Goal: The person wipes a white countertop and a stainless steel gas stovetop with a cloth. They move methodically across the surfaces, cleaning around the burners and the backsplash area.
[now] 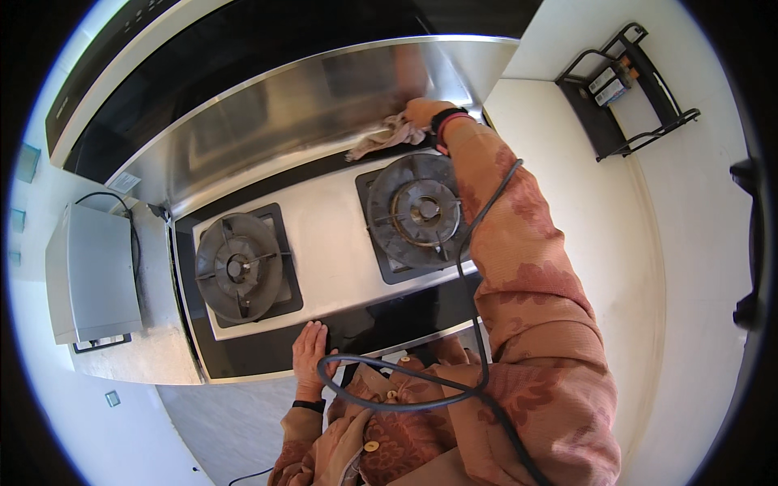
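My right hand [423, 113] is closed on a crumpled pale cloth [389, 138] at the back edge of the gas stove, against the stainless steel backsplash [267, 118]. Just in front of it lies the right burner [428, 209] with its round pan support, partly hidden by my sleeve. My left hand [311, 352] rests with its fingers on the black front edge of the stove [261, 353] and holds nothing. The left burner [238, 268] sits beyond that hand, to the left.
A black metal rack [598, 121] with small boxes stands on the right side of the white counter [547, 133]. On the left is a grey box-shaped appliance [102, 273] with a cord. A dark cable [395, 406] loops in front of my body and right arm. A range hood [243, 48] hangs above.
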Tool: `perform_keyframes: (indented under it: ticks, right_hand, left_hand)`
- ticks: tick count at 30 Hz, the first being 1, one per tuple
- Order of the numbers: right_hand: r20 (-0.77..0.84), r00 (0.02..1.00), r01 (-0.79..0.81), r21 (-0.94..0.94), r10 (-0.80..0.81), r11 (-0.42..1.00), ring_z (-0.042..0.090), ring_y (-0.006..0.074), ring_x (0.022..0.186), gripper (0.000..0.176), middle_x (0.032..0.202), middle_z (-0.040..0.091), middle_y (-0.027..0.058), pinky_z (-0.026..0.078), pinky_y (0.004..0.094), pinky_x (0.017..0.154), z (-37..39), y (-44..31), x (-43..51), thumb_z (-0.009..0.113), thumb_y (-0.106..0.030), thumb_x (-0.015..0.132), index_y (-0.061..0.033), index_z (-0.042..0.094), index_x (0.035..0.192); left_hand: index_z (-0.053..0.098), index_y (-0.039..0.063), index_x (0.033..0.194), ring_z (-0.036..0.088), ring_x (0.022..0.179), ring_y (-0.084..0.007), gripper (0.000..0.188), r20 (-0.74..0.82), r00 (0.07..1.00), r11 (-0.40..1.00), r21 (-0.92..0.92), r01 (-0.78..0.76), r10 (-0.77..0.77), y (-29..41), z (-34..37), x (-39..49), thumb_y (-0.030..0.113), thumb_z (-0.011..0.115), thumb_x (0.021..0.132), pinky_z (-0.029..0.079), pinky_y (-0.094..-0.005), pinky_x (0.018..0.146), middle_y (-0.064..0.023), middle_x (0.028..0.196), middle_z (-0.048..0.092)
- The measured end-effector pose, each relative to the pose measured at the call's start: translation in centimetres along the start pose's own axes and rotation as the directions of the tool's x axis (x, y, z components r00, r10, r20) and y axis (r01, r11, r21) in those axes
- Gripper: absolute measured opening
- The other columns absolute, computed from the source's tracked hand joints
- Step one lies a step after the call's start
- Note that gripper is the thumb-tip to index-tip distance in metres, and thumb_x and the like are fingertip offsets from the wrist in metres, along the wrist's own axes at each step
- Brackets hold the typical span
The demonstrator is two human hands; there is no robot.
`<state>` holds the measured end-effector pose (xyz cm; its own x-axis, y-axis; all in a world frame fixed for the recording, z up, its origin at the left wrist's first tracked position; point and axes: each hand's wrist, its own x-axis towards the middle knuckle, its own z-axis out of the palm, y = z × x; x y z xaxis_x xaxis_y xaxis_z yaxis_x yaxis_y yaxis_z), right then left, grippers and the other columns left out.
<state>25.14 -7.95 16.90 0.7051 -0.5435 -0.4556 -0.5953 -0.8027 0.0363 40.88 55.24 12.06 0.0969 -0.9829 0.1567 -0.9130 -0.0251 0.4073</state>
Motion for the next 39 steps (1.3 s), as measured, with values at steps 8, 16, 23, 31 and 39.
perform_keyframes:
  ticks: [8, 16, 23, 31, 39]
  right_hand:
    - [-0.135, 0.763, -0.512, 0.472, 0.633, 0.718, 0.073, 0.0332, 0.101, 0.051, 0.112, 0.075, 0.0181, 0.057, 0.0391, 0.094, 7.7, 14.8, -8.2, 0.088, -0.031, 0.065, -0.0068, 0.078, 0.108]
    - [-0.2, 0.654, -0.056, 0.949, 0.729, 0.311, 0.074, 0.0332, 0.086, 0.037, 0.09, 0.075, 0.0193, 0.058, 0.037, 0.077, 6.7, 11.9, -7.2, 0.081, -0.026, 0.07, -0.0007, 0.077, 0.097]
    - [-0.453, 0.397, 0.123, 0.888, 0.798, 0.443, 0.073, 0.0376, 0.085, 0.034, 0.09, 0.075, 0.0225, 0.057, 0.0438, 0.079, 1.4, 5.7, -7.2, 0.073, -0.03, 0.083, 0.0005, 0.077, 0.098]
    - [-0.359, 0.312, -0.115, 0.905, 0.88, 0.41, 0.071, 0.0433, 0.092, 0.032, 0.095, 0.075, 0.0212, 0.057, 0.0489, 0.082, 3.7, 5.4, -6.1, 0.071, -0.036, 0.084, -0.0047, 0.077, 0.085]
    - [-0.455, 0.373, -0.121, 0.841, 0.809, 0.528, 0.072, 0.0449, 0.087, 0.036, 0.091, 0.074, 0.0253, 0.056, 0.0494, 0.08, 5.1, 7.9, -5.5, 0.069, -0.035, 0.08, -0.001, 0.078, 0.088]
  left_hand:
    - [0.055, 0.003, 0.141, 0.051, 0.137, -0.0389, 0.06, 0.009, 1.0, 0.994, 0.107, 0.012, -0.013, 0.9, 0.6, -0.1, 0.025, 0.065, 0.086, 0.038, -0.0499, 0.113, -0.0164, 0.145, 0.055]
    - [0.053, 0.0, 0.142, 0.048, 0.139, -0.0411, 0.059, 0.032, 0.999, 0.991, 0.132, 0.019, -0.023, 1.0, 1.3, -0.3, 0.024, 0.061, 0.088, 0.035, -0.0518, 0.115, -0.0187, 0.145, 0.053]
    - [0.053, 0.0, 0.141, 0.048, 0.139, -0.0416, 0.058, 0.026, 0.999, 0.992, 0.123, 0.023, -0.026, 1.0, 1.3, -0.2, 0.026, 0.058, 0.09, 0.035, -0.0513, 0.115, -0.0191, 0.146, 0.053]
    - [0.054, 0.001, 0.141, 0.048, 0.138, -0.0407, 0.057, 0.036, 0.999, 0.995, 0.101, 0.026, -0.03, 1.0, 1.0, -0.3, 0.029, 0.058, 0.091, 0.037, -0.0515, 0.114, -0.0188, 0.146, 0.053]
    - [0.055, 0.001, 0.139, 0.05, 0.137, -0.0391, 0.055, 0.013, 1.0, 0.995, 0.1, 0.024, -0.025, 0.7, 0.8, 0.0, 0.029, 0.06, 0.091, 0.038, -0.0495, 0.113, -0.018, 0.144, 0.056]
